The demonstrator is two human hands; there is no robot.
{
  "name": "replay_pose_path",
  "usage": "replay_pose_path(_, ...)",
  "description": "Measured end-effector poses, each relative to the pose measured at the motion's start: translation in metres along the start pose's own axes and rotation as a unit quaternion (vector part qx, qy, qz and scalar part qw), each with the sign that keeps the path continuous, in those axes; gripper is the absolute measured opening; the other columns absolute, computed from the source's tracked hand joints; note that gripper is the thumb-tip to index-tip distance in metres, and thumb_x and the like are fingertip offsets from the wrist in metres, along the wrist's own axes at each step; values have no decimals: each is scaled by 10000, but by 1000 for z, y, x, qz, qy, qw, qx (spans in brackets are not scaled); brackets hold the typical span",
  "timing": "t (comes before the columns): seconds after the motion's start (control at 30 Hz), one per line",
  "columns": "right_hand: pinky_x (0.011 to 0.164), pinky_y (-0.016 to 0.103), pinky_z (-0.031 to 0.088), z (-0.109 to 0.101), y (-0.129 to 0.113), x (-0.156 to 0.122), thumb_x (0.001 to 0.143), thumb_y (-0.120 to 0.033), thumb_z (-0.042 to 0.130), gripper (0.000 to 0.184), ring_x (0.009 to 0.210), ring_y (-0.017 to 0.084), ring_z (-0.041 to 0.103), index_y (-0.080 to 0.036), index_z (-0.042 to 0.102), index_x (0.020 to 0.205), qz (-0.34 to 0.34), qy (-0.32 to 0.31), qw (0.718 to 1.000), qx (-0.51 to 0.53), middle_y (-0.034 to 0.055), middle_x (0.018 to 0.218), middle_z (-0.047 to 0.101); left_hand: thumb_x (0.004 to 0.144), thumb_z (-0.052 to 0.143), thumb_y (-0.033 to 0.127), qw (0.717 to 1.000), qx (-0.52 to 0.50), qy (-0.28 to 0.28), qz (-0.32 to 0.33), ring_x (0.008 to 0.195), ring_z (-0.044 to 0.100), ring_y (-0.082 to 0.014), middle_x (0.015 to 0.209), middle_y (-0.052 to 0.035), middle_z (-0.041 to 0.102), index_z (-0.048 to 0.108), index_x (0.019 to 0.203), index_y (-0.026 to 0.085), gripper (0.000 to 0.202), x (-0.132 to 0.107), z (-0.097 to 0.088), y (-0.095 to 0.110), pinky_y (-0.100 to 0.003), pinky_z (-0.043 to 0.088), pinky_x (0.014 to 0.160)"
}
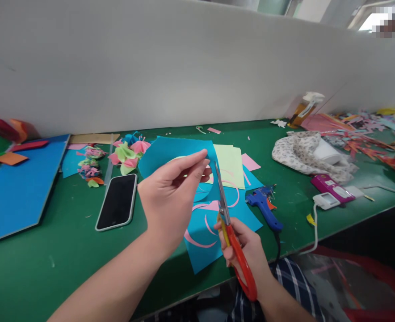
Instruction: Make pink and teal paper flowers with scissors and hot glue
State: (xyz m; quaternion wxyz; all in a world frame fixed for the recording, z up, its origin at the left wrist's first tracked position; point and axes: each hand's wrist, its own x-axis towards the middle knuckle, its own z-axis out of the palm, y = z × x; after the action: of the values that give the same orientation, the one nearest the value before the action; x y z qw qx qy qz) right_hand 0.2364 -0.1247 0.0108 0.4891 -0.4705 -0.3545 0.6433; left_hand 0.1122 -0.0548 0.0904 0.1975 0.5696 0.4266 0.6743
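Observation:
My left hand (170,197) is raised over the green table, fingers pinched on a blue paper sheet (170,154) that has a curved cut in it. My right hand (247,250) grips red-handled scissors (233,237), blades pointing up and touching the blue paper's right edge. Below them lie more blue sheets (214,232) with thin pink curved strips on them, and pale green paper (229,165).
A phone (117,201) lies face up to the left. Paper flowers (127,154) sit behind it, next to a big blue board (16,188). A blue glue gun (264,205), patterned cloth (301,152), a spray bottle (304,109) and paper scraps are to the right. A white wall stands behind.

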Motion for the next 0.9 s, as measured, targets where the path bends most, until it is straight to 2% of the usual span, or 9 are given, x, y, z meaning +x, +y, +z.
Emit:
replay_pose_path(0.1,379,164,342,-2,2,0,543,-324,807,393,412,41,420,-194,634,871,-5,-11,1000,-12,-66,554,503,765,654,182,1000,0,-1,-3,652,666,-112,774,27,700,698,911,242,164,0,0,0,-226,601,609)
replay_pose_path(0.3,378,173,295,-3,6,2,600,-445,764,457,432,41,415,-178,639,949,-38,-16,999,-29,-41,605,498,766,651,181,1000,-5,-15,-9,649,667,-107,773,32,701,699,907,237,159,1,-1,0,-208,601,595)
replay_pose_path(0.53,409,170,310,2,0,-2,491,-570,774,581,436,25,401,-203,642,922,-38,2,999,2,-58,612,487,742,672,171,999,8,-25,-36,613,665,-95,740,43,704,712,852,235,134,1,1,4,-156,585,529)
replay_pose_path(0.73,395,151,330,-1,0,0,561,-439,779,440,435,23,407,-205,632,904,-4,-7,1000,3,-60,623,471,734,683,201,998,18,-33,-49,586,664,-103,749,36,710,715,848,247,127,-1,2,6,-156,576,496)
replay_pose_path(0.9,385,138,341,0,-1,1,548,-323,791,382,426,21,402,-199,631,873,-2,1,1000,13,-68,605,463,737,682,217,998,24,-37,-53,587,666,-108,754,29,709,714,860,250,131,-1,1,6,-133,542,426)
